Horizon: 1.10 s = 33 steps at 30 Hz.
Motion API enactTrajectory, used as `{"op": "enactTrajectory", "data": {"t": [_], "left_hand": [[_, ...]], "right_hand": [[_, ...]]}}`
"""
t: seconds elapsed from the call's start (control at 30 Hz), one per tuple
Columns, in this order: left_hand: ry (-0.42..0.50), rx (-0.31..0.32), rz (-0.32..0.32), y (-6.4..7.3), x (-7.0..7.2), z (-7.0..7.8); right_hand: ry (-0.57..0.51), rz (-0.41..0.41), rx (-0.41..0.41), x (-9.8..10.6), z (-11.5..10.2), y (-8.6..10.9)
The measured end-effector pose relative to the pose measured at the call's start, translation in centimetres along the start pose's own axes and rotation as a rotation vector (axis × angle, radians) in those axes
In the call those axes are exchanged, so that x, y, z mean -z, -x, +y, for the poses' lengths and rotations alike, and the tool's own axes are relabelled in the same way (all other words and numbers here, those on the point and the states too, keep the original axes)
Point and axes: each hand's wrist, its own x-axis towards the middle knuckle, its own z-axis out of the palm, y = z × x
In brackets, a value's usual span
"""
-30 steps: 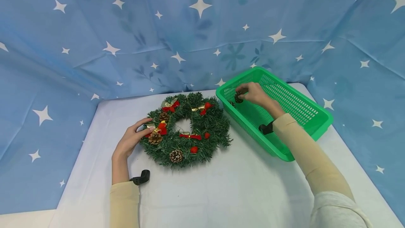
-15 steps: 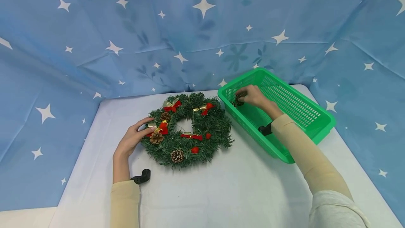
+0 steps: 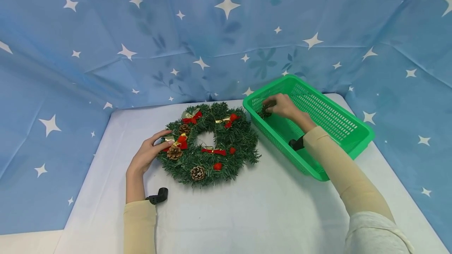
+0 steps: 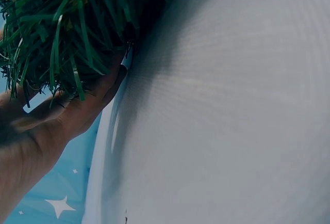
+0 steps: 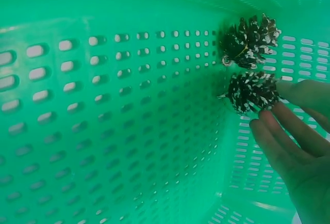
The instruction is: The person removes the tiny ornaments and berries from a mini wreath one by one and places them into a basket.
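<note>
A round green wreath (image 3: 243, 144) lies flat on the table, carrying pine cones, red bows and red balls. My left hand (image 3: 144, 156) holds its left edge, near a brown pine cone (image 3: 174, 153); in the left wrist view the green tips partly hide the fingers (image 4: 98, 97). Inside the green basket (image 3: 356, 144), my right hand (image 3: 284, 107) pinches a dark pine cone with white-tipped scales (image 5: 253, 92) between thumb and fingers. Another such pine cone (image 5: 250, 41) sits right beside it at the basket's end.
The basket stands slantwise at the table's back right, its perforated walls rising around my right hand. A white cloth covers the table (image 3: 226, 218). Behind and at the sides hangs a blue curtain (image 3: 197, 22) with white stars.
My right hand has lowered the pine cone slightly towards the basket's near-left end, beside the other cone. My left hand and the wreath stay in place; the head view has shifted a little.
</note>
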Motion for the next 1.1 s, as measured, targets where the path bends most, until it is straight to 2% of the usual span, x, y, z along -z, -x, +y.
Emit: {"op": "enactTrajectory", "data": {"t": [0.4, 0.57, 1.1], "left_hand": [[0.0, -0.005, -0.005, 0.0, 0.0, 0.1], [-0.002, -0.001, -0.004, 0.1, 0.0, 0.1], [0.006, -0.005, -0.008, 0.2, 0.0, 0.3]], "right_hand": [[-0.029, 0.028, 0.021, 0.8, -0.6, 0.3], [-0.034, 0.041, 0.061, 1.3, -1.1, 0.6], [-0.062, 0.057, 0.102, 2.5, -4.9, 1.5]]}}
